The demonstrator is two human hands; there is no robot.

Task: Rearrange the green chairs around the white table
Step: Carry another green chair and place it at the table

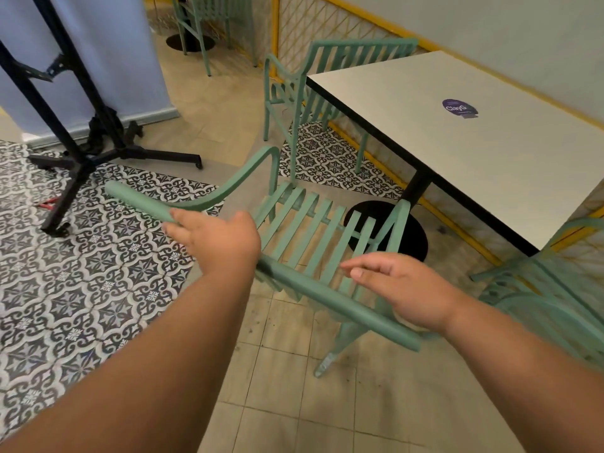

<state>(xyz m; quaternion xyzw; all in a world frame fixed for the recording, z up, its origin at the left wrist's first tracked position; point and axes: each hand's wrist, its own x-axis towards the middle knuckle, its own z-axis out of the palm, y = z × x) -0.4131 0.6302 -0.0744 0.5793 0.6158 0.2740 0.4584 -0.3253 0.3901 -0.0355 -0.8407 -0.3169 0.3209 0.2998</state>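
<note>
The nearest green chair (327, 299) is standing just beside the white worktop (474, 152), seat turned toward it. The left hand (215, 240) is seemingly touching its curved rail with loose fingers. The right hand (405, 289) is hovering over the back rail, fingers straight, gripping nothing.

Black wheeled stand (81, 152) upper left, in front of a pale roll-up banner (124, 60). Floor: black-and-white patterned tiles (81, 289) left, plain beige tiles (294, 403) near. Yellow-framed lattice fence (327, 24) at rear. Round purple sticker (459, 108) right.

Matt green-painted chair (313, 237); smooth white table (474, 138).
</note>
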